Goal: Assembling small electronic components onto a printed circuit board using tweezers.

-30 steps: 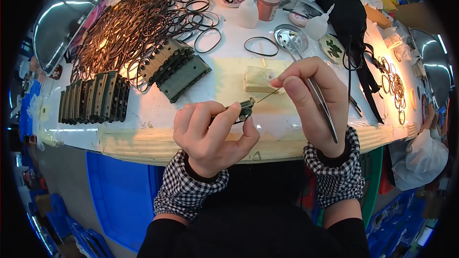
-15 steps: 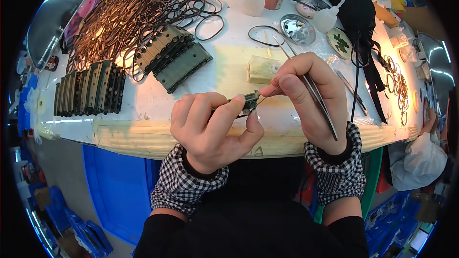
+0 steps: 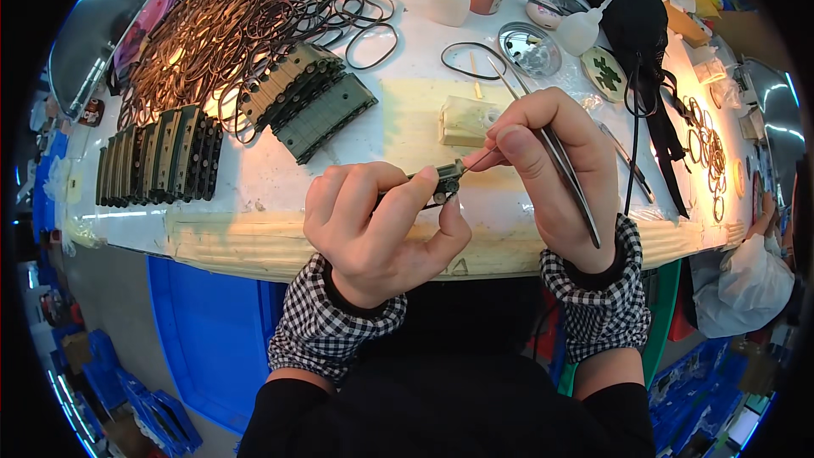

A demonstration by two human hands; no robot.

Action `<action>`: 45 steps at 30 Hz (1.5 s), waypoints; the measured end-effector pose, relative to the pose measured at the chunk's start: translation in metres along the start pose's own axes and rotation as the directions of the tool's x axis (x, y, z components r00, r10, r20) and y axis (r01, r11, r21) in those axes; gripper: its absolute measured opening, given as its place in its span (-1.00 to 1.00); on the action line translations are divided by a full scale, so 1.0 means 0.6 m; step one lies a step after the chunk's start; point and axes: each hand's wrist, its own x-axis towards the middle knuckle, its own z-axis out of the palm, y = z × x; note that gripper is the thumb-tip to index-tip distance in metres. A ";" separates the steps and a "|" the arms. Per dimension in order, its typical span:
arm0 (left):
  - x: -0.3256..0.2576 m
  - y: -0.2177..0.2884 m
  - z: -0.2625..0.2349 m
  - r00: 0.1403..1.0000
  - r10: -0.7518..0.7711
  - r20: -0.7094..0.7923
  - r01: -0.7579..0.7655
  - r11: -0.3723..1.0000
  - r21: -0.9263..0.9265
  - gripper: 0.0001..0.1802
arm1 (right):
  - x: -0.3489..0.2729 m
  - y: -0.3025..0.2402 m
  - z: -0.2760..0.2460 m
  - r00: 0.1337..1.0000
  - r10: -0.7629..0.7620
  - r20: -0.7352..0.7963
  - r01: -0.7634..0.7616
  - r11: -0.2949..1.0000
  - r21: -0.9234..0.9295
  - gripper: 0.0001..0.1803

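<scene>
My left hand (image 3: pixel 365 220) pinches a small dark-green model rail car (image 3: pixel 448 183) by its body, and little wheels show at its exposed end. Much of the car is hidden by the fingers. Just to the right, my right hand (image 3: pixel 572 161) is closed around metal tweezers (image 3: pixel 575 192), whose tips point up and away from the car. Between its thumb and forefinger it also holds a thin needle-like tool (image 3: pixel 480 159), with the point at the car's end. Whether the point touches the car is too small to tell.
A row of green model cars (image 3: pixel 157 157) stands at the left, with more stacked cars (image 3: pixel 326 114) beside a heap of dark rubber bands (image 3: pixel 229 34). Beyond my hands are a pale block (image 3: pixel 462 121), a round metal dish (image 3: pixel 530 49) and white squeeze bottles (image 3: pixel 449 2). A black bag (image 3: pixel 623 13) lies far right.
The right thumb and forefinger have drawn slightly back from the car, so more of the thin tool shows. The car has shifted a little to the right with my left fingertips.
</scene>
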 end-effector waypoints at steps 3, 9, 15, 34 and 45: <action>0.002 0.001 0.001 1.000 0.006 0.002 -0.006 1.000 -0.004 -0.67 | -0.001 0.000 0.003 0.997 0.028 -0.065 -0.022 0.996 0.089 -0.89; 0.002 0.002 0.000 1.000 -0.001 0.007 0.001 1.000 -0.007 -0.67 | 0.018 0.015 -0.022 0.913 -0.364 -0.185 0.204 0.800 -0.564 -0.95; 0.001 0.001 0.002 1.000 -0.004 0.007 0.004 1.000 -0.010 -0.67 | 0.013 0.022 -0.025 0.929 -0.367 -0.046 0.160 0.512 -0.844 -0.89; 0.004 0.003 0.004 1.000 -0.009 -0.003 0.009 1.000 -0.014 -0.66 | -0.006 0.007 0.004 0.997 -0.026 -0.071 0.027 1.000 0.006 -0.90; 0.015 0.009 -0.016 0.818 -0.526 0.232 0.520 0.505 -0.689 -0.84 | 0.010 0.016 -0.025 0.888 -0.451 -0.092 0.194 0.548 -0.814 -0.88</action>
